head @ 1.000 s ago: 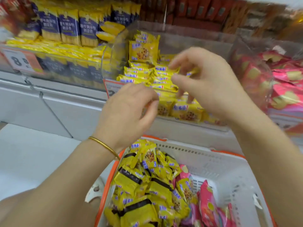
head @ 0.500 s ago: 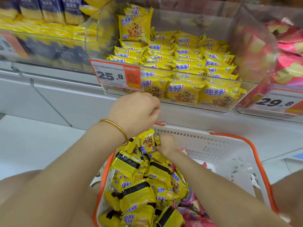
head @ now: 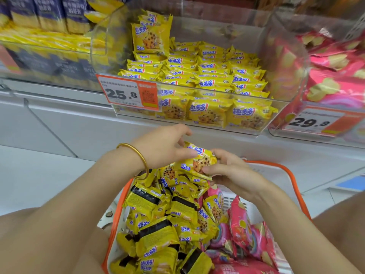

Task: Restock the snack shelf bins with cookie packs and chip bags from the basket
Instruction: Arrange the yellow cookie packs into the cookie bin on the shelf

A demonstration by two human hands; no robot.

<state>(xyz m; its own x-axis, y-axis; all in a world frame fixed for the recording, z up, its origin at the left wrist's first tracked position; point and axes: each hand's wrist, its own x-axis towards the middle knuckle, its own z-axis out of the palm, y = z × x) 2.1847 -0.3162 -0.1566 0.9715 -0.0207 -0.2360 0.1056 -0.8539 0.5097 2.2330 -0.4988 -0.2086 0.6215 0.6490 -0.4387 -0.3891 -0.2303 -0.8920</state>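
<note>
Shelf bin point(head: 217, 28) behind: left hand point(head: 162, 147), right hand point(head: 231, 173) hold one cookie pack point(head: 197, 161)

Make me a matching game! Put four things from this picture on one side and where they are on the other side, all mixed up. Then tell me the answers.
Things:
1. gold bangle
2. held cookie pack
3. 25.8 price tag
4. pink chip bags

Places:
A. on the front of the clear bin
B. in the right side of the basket
C. on the left wrist
D. between the left hand and the right hand

Pairs: 1-C, 2-D, 3-A, 4-B.
</note>
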